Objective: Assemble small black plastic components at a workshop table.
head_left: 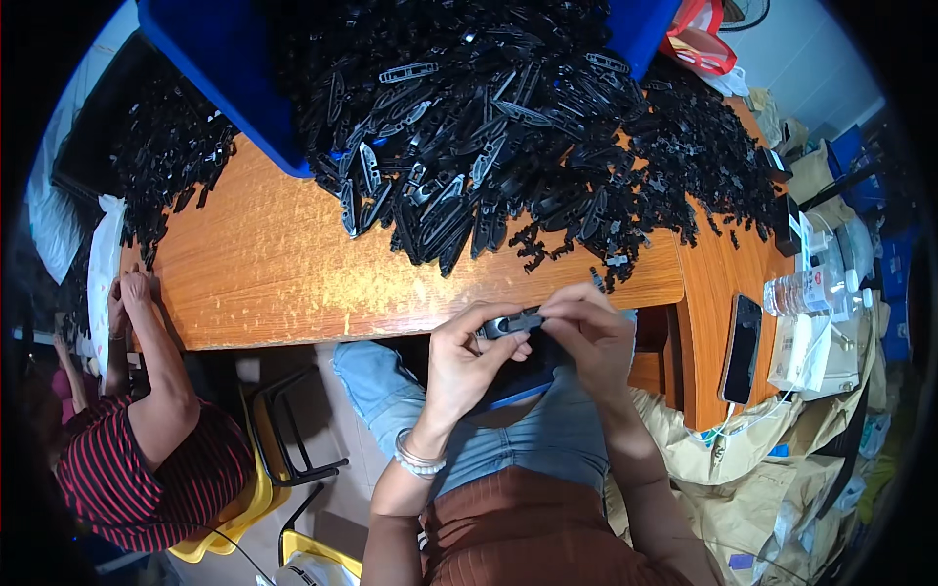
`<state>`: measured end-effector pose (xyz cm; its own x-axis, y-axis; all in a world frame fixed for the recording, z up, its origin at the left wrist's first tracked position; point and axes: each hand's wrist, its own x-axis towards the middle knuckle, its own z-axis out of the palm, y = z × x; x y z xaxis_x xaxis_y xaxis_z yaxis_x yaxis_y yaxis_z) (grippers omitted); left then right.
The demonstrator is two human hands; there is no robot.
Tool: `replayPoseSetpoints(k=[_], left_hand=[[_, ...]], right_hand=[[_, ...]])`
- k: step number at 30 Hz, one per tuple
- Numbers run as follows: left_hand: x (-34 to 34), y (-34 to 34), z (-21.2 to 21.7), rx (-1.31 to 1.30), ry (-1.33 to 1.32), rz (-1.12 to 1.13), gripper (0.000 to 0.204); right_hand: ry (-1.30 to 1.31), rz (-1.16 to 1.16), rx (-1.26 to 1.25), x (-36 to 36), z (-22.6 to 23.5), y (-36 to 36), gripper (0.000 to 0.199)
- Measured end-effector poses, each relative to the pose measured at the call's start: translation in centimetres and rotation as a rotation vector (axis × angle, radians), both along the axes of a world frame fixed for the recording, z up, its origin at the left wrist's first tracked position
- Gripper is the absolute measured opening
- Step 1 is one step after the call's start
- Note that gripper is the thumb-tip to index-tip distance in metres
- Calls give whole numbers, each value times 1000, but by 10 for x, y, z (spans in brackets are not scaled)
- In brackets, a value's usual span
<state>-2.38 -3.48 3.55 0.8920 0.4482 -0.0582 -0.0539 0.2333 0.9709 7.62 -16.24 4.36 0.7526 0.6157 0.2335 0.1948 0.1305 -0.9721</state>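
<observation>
Just off the table's front edge, above my lap, both hands meet at a small black plastic part with a long rounded shape. My left hand is closed on its left end, thumb against fingers. At the part's right end, my right hand has thumb and fingertips pinched together; whether a smaller piece sits between them is too small to make out. Ahead lies a large heap of similar long black plastic parts on the wooden table, with smaller black clips scattered at its near right side.
A blue bin tips its parts onto the table. At right lie a phone on a cable and a plastic bottle, near brown paper bags. A person in a striped shirt works at the left beside a chair.
</observation>
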Motion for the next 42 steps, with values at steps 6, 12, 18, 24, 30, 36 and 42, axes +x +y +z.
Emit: replayPoseSetpoints(k=[6, 12, 18, 24, 30, 36, 42], left_hand=[[-9, 2, 8, -39, 49, -3, 25], [-14, 3, 1, -22, 1, 35, 17], [-27, 4, -8, 72, 104, -51, 15], [-34, 30, -26, 587, 119, 2, 12], [32, 70, -9, 1276, 155, 496, 25], [57, 86, -8, 1269, 374, 370, 24], [49, 76, -14, 1312, 117, 474, 22]], right_hand=[[-267, -59, -115, -2, -5, 1, 7], [-114, 63, -204, -10, -12, -4, 16], [170, 174, -301, -19, -35, -14, 25], [297, 326, -423, -21, -49, -23, 19], [-486, -60, -323, 20, -39, 12, 12], [-914, -219, -408, 51, -36, 30, 11], [-913, -255, -260, 47, -44, 24, 9]])
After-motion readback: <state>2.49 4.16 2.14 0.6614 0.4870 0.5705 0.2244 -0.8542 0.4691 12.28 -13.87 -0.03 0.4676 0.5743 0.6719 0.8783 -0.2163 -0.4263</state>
